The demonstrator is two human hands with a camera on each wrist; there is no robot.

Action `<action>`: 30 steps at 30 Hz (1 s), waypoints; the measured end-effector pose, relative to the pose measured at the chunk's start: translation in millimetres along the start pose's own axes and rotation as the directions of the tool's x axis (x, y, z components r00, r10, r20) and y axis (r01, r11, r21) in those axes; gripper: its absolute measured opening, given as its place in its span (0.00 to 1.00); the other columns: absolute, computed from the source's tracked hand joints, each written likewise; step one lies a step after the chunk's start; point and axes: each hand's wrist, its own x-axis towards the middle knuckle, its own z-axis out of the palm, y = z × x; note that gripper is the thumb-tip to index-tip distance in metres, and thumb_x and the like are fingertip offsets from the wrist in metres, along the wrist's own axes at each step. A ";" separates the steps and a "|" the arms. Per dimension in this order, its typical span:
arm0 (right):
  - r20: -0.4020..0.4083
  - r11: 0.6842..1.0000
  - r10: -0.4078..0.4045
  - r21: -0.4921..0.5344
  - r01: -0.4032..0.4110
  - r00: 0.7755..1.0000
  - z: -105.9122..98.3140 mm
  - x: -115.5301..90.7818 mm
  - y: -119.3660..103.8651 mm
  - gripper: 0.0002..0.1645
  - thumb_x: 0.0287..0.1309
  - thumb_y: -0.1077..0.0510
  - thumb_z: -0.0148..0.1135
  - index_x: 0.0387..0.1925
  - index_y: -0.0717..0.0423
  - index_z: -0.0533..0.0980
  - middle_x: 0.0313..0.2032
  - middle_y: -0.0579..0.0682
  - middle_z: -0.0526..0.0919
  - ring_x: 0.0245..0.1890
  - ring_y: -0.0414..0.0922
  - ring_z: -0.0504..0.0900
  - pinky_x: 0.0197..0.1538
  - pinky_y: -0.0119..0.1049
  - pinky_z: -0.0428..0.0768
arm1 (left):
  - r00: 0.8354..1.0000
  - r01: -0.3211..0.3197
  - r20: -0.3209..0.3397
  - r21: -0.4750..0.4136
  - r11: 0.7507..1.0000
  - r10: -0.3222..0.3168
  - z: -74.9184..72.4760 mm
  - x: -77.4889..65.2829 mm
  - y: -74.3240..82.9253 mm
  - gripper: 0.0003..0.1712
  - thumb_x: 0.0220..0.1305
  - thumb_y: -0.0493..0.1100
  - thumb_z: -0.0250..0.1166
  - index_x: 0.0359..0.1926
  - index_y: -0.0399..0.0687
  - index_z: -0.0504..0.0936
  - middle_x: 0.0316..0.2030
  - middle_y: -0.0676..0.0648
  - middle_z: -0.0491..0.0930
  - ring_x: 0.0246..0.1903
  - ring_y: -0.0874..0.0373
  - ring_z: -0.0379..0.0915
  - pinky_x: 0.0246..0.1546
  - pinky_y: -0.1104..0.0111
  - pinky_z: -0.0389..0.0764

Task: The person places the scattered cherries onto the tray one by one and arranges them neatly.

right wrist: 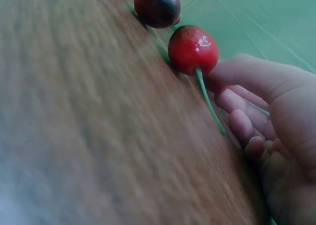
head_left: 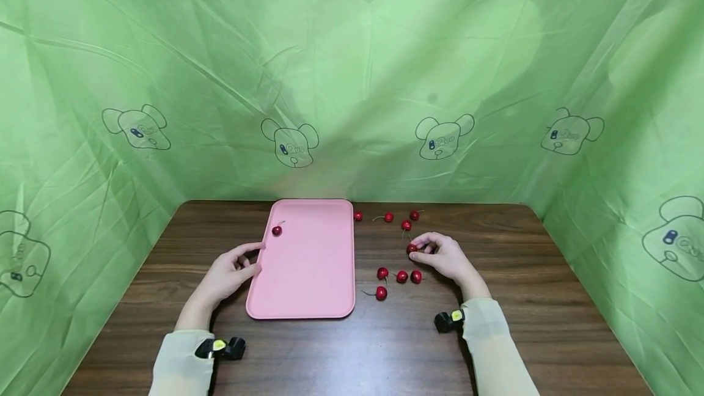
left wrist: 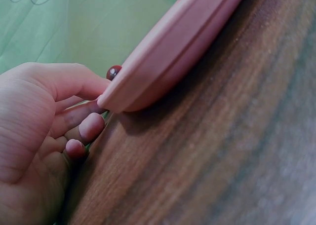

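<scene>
On the table stands a pink tray (head_left: pixel 308 261), with one red cherry (head_left: pixel 277 231) lying near its upper left corner. The left hand (head_left: pixel 228 272) touches the tray's left rim, thumb and index fingertips spaced apart along it. In the left wrist view the thumb reaches the rim, the other fingers low beside it. Right of the tray, the right hand (head_left: pixel 442 256) pinches a cherry (head_left: pixel 411 249) between thumb and index finger. In the right wrist view a nearer cherry (right wrist: pixel 192 50) with a green stem mostly hides the pinched one.
Several cherries lie right of the tray: a back group including one cherry (head_left: pixel 388 217) near the far edge, and a front group including another cherry (head_left: pixel 381 293). A green curtain (head_left: pixel 363 78) encloses the wooden table (head_left: pixel 330 359) at the back and sides.
</scene>
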 end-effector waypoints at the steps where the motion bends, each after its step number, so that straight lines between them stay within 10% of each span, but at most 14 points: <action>1: 0.004 1.000 -0.002 -0.002 0.002 1.000 -0.2 -0.1 0.0 0.14 0.61 0.54 0.83 0.47 0.49 0.89 0.39 0.44 0.88 0.39 0.44 0.82 0.44 0.36 0.79 | 1.000 0.001 0.002 0.002 1.000 -0.001 -0.2 0.1 0.2 0.28 0.69 0.35 0.73 0.70 0.49 0.83 0.30 0.47 0.78 0.31 0.56 0.73 0.31 0.67 0.75; 30: 0.014 0.998 -0.048 -0.028 0.048 0.999 1.6 0.2 -2.8 0.13 0.61 0.59 0.81 0.46 0.51 0.85 0.38 0.47 0.86 0.38 0.44 0.81 0.44 0.36 0.77 | 1.000 -0.011 -0.010 0.002 1.000 0.011 0.4 -0.1 -0.7 0.27 0.70 0.37 0.74 0.69 0.49 0.84 0.31 0.47 0.78 0.30 0.57 0.72 0.32 0.67 0.74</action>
